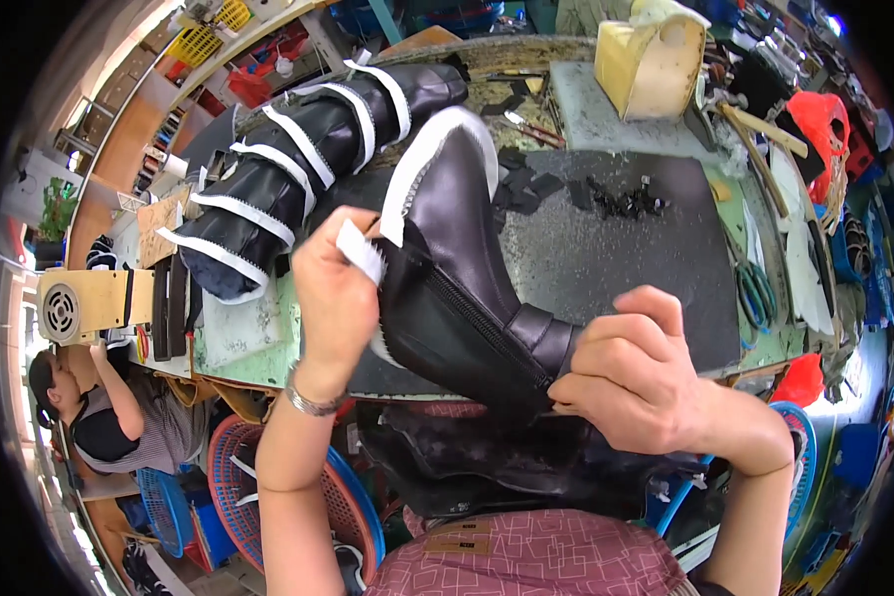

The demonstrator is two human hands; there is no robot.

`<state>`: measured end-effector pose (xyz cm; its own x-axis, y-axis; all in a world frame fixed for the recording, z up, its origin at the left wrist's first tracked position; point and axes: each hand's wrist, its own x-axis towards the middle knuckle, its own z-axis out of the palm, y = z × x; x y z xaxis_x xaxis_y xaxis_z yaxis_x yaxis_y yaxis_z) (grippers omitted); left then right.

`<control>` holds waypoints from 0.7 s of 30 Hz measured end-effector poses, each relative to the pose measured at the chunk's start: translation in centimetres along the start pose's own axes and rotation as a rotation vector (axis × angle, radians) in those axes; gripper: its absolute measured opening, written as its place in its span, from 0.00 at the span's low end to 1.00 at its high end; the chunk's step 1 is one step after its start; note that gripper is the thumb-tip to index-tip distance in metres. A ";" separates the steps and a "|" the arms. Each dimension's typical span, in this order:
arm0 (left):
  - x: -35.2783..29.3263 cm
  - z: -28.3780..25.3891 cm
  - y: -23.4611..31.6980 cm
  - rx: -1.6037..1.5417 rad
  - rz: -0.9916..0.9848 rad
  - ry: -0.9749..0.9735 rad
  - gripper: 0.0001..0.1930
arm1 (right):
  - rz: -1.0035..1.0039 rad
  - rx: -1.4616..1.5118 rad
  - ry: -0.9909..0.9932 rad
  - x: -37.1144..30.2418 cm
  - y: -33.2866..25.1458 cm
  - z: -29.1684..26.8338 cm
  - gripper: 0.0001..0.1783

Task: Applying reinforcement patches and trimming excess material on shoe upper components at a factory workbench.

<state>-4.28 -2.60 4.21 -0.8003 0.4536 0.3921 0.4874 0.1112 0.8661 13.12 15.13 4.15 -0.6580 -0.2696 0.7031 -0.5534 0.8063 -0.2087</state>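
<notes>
A black leather boot upper with a white trim along its edge lies across the front of the table, held between my two hands. My left hand is closed on its left edge, where a white strip sticks up by the thumb. A black zip runs slantwise along the upper toward my right hand. My right hand pinches the upper near the zip's right end; whether it grips the slider is hidden by the fingers. More black boot uppers lie over my lap.
A row of stacked black uppers with white edging lies at back left. Black scraps dot the dark mat. Scissors lie right, a beige box behind. Baskets flank me. Another person sits left by a machine.
</notes>
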 end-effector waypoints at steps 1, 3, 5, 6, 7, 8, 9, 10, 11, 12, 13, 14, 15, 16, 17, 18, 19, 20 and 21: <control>-0.7 0.1 -0.6 0.011 -0.026 0.067 0.06 | 0.025 -0.045 0.003 -0.4 0.0 -0.2 0.14; -3.5 0.4 -2.1 -0.121 -0.137 0.161 0.06 | 0.205 0.037 0.041 -1.0 0.7 0.4 0.17; -7.0 2.5 -1.4 -0.396 -0.267 0.278 0.08 | 0.725 0.406 0.172 -2.3 0.2 2.2 0.29; -9.8 2.6 -1.8 -0.429 -0.206 0.171 0.14 | 0.858 0.560 0.239 -2.5 0.2 2.7 0.32; -12.5 2.3 -2.3 -0.456 -0.146 0.067 0.21 | 0.985 0.724 0.309 -2.5 0.0 2.9 0.35; -14.1 2.6 -1.8 -0.522 -0.209 0.150 0.19 | 0.998 0.719 0.323 -2.5 0.1 2.9 0.35; -15.5 3.1 -1.5 -0.588 -0.276 0.235 0.17 | 0.958 0.683 0.267 -2.6 0.4 2.9 0.37; -17.1 2.8 -1.8 -0.569 -0.249 0.222 0.18 | 0.901 0.665 0.212 -2.4 0.6 3.0 0.38; -18.1 2.5 -2.2 -0.549 -0.222 0.210 0.19 | 0.900 0.677 0.222 -2.1 0.6 3.0 0.38; -18.2 2.8 -1.9 -0.631 -0.230 0.180 0.18 | 0.868 0.634 0.157 -2.1 0.7 2.7 0.39; -18.5 2.9 -2.2 -0.640 -0.230 0.165 0.18 | 0.836 0.591 0.091 -2.1 0.6 2.5 0.40; -19.0 3.1 -2.8 -0.644 -0.266 0.174 0.18 | 0.867 0.637 0.085 -2.1 0.6 2.4 0.42; -19.6 3.0 -3.2 -0.640 -0.300 0.189 0.17 | 0.869 0.635 0.092 -2.1 0.5 2.4 0.42; -19.9 2.6 -3.6 -0.595 -0.299 0.105 0.19 | 0.858 0.639 0.080 -2.1 0.4 2.4 0.42; -20.5 2.5 -4.2 -0.595 -0.297 0.099 0.19 | 0.847 0.642 0.067 -2.1 0.4 2.3 0.43; -20.8 2.3 -4.5 -0.555 -0.323 0.107 0.20 | 0.841 0.633 0.017 -1.9 0.3 2.1 0.44; -21.0 2.2 -4.6 -0.515 -0.348 0.115 0.21 | 0.840 0.634 0.019 -1.9 0.2 2.2 0.44; -21.2 2.0 -4.5 -0.516 -0.346 0.115 0.21 | 0.842 0.647 0.044 -1.9 0.1 2.3 0.42; -20.4 2.1 -3.8 -0.559 -0.362 0.124 0.21 | 0.847 0.652 0.067 -1.8 0.0 2.4 0.40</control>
<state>10.91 -10.42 -7.77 -0.9297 0.3648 0.0509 -0.0461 -0.2522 0.9666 13.07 14.34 1.27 -0.9377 0.2908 0.1904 -0.1088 0.2748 -0.9553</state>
